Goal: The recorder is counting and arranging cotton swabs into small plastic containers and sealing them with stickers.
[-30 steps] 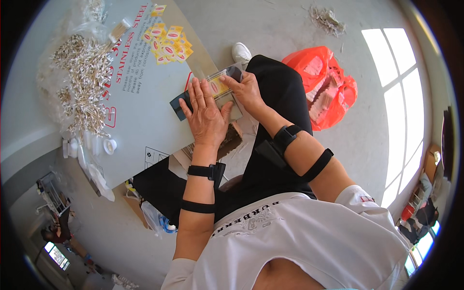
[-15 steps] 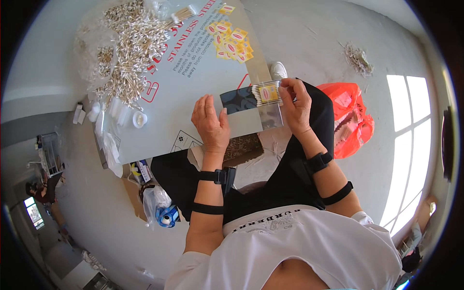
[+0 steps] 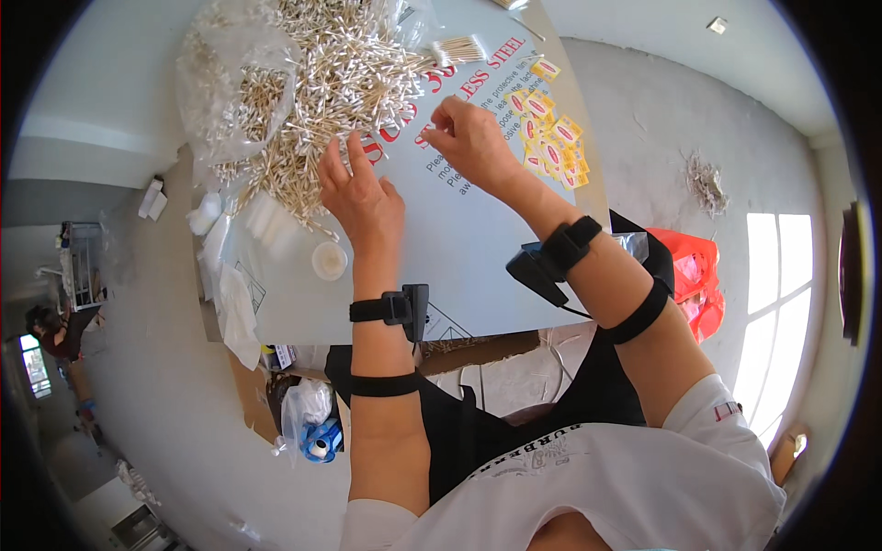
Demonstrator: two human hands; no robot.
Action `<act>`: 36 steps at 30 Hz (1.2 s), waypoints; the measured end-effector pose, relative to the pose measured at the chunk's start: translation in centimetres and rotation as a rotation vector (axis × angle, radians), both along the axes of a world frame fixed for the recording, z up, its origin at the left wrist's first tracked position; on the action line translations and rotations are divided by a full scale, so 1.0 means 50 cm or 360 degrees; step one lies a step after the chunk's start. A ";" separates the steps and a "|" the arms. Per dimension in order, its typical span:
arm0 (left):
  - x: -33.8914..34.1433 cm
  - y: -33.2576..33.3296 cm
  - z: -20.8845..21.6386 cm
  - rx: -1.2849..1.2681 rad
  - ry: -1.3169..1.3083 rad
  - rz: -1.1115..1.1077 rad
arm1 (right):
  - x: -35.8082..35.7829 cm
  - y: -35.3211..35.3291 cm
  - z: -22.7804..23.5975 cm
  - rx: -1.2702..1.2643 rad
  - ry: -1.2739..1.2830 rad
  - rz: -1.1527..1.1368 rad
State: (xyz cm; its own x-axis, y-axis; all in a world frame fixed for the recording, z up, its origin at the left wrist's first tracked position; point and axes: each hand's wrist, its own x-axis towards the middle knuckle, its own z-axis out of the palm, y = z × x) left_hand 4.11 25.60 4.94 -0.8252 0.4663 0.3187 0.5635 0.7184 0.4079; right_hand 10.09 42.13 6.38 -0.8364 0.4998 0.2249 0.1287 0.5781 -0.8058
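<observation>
A large heap of cotton swabs [image 3: 340, 69] lies on the grey sheet-topped table [image 3: 459, 266], spilling from a clear plastic bag [image 3: 207, 87]. My left hand [image 3: 363, 202] is at the heap's near right edge, fingers spread, with no object seen in it. To its right, my right hand [image 3: 473, 142] hovers over the table between the heap and the yellow cards. Its fingers are half curled, thumb and forefinger apart, and nothing shows between them. Small yellow printed cards [image 3: 556, 142] lie scattered at the table's right side. A bundle of swabs [image 3: 459, 49] rests beyond my right hand.
A small round white tub [image 3: 329, 261] stands near my left wrist. White plastic wrapping [image 3: 239, 317] hangs over the table's left edge. A red plastic bag [image 3: 698, 275] is on the floor at right, with a small pile of loose sticks [image 3: 706, 184] farther off.
Both hands have moved forward over the table, toward the swab heap. My right hand has let go of the clear packet of swabs, which I no longer see. The view has shifted too.
</observation>
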 end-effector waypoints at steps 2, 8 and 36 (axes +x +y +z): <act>-0.046 0.015 0.004 -0.0069 0.0074 0.0035 | -0.088 0.009 -0.018 0.0494 0.0379 -0.0046; -0.084 0.044 -0.021 -0.0429 -0.0315 0.0217 | -0.200 -0.027 -0.015 0.0767 -0.0430 0.0165; 0.214 -0.073 -0.093 0.0083 -0.0064 -0.0338 | 0.266 -0.054 -0.085 0.0133 -0.0093 0.0000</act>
